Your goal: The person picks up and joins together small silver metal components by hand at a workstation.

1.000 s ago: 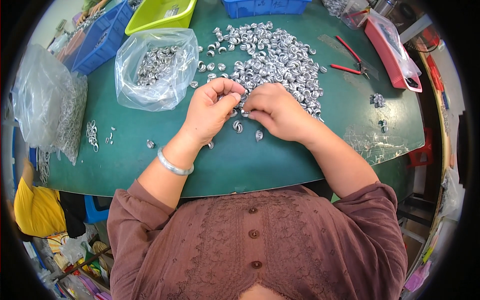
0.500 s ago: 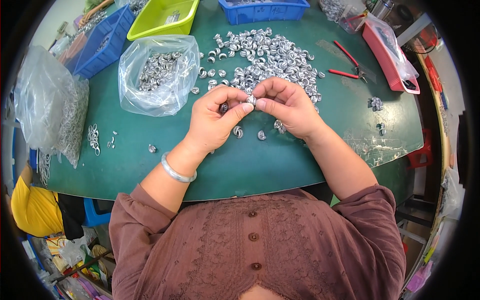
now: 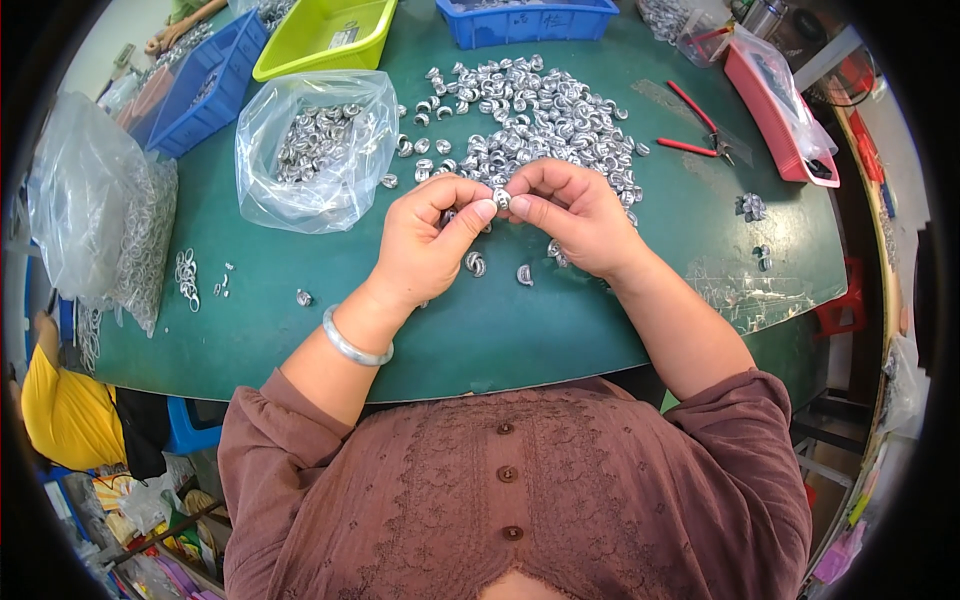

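Between the fingertips of both hands sits a small silver metal ring (image 3: 502,199), held over the table. My left hand (image 3: 425,230) is closed, thumb and index finger pinching the ring's left side; another dark metal piece shows partly inside the curled fingers. From the right, my right hand (image 3: 580,220) pinches the same ring with thumb and index finger. Just beyond the hands spreads a pile of similar silver rings (image 3: 540,125). Two loose curved pieces, one of them a silver ring (image 3: 525,275), lie on the near side of the hands.
A clear plastic bag (image 3: 260,190) of rings stands at left, near a larger bag (image 3: 90,200) of thin loops. Red-handled pliers (image 3: 690,148) lie at right beside a pink basket (image 3: 760,120). Blue (image 3: 530,28) and lime-green (image 3: 325,55) bins line the far side of the green table (image 3: 400,350).
The ring between my fingertips has turned and now shows a different face. Both hands stay nearly in place. A loose piece in front of them has shifted slightly.
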The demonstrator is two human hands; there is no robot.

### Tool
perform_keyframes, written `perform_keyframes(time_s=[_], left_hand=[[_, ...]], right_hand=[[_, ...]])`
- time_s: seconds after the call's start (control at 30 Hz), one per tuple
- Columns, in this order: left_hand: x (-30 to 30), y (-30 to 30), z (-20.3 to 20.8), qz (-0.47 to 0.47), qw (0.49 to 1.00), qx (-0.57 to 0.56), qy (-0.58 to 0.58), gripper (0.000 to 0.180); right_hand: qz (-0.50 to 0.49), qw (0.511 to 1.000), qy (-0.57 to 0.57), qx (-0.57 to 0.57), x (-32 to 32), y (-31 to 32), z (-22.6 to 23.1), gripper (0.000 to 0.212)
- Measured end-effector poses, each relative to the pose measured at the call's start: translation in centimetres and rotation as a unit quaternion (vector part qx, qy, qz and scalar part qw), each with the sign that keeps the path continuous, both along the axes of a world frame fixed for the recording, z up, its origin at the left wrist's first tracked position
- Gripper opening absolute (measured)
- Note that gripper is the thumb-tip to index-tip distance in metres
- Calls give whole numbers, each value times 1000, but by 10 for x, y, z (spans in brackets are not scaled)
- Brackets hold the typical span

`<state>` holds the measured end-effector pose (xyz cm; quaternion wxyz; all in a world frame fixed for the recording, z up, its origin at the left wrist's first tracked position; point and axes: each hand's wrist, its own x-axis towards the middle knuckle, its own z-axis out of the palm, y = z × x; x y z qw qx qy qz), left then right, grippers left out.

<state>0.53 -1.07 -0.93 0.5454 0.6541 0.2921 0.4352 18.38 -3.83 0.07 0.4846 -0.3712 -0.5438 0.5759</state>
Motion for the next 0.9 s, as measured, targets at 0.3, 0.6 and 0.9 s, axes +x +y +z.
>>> perform_keyframes(time_s=[0.3,0.6,0.9], left_hand=[[2,1,-3,8,998,55,-15,9],[1,2,4,47,980,190,40,10],[1,1,3,41,984,165,61,8]], right_hand=[[-15,999,-24,28,2,0,-2,10],[-26,997,-47,60,1,0,-3,12],[-36,992,-100,67,1,0,0,10]])
